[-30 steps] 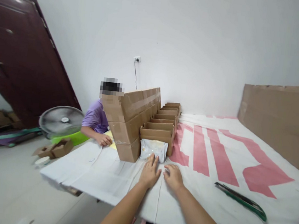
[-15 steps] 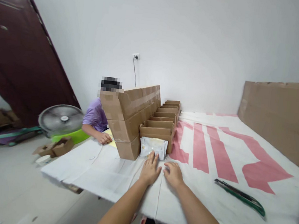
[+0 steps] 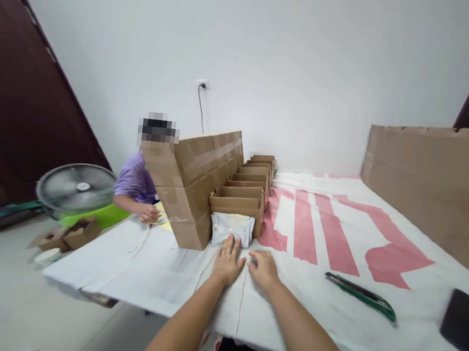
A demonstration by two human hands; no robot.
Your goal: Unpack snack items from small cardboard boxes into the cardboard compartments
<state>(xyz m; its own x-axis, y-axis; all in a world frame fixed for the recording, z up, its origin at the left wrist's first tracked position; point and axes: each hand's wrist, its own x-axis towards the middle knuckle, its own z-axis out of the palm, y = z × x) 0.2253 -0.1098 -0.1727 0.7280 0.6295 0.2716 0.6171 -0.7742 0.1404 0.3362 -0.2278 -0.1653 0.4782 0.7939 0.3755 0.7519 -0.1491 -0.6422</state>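
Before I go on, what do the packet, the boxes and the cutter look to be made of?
Packet: probably thin plastic film, pale and slightly glossy, judging by its creases and highlights.
Boxes: most likely cardboard, mainly matt, given the plain brown faces and the open ones' thin walls.
Cutter: green part perhaps plastic, from its even colour; the dark part could be metal, unclear.

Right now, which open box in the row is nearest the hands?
The front box, directly behind the white packet. It ends the row on the hands' side; the other boxes stand farther back, toward the wall.
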